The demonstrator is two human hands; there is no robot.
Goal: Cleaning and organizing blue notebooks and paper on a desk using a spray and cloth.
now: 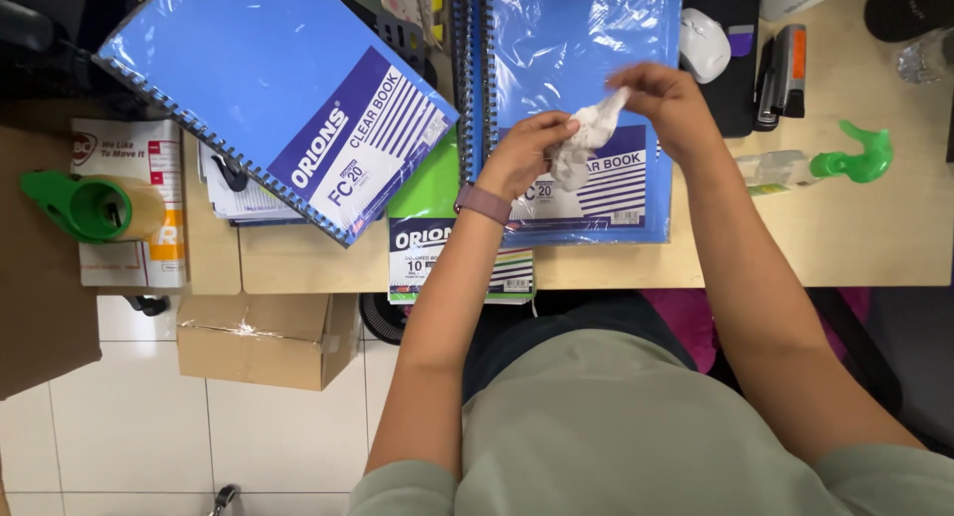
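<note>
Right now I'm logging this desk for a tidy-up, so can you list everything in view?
clear books: two, blue, wrapped, on the desk
green packet: one, between them
crumpled tissue: one, white, between both hands
tape dispenser: one, green, far left
spray bottle: one, green trigger, right
mouse: one, white, top
stapler: one, black, beside it
cardboard box: one, brown, on the floor
left hand: on the tissue
right hand: pinching the tissue

I am holding a crumpled white cloth (588, 138), maybe a tissue, bunched and twisted between my fingertips. It is hanging just above a blue spiral-bound clear book (581, 98) in glossy plastic wrap, which is lying flat on the desk, its spine along its left edge.
</note>
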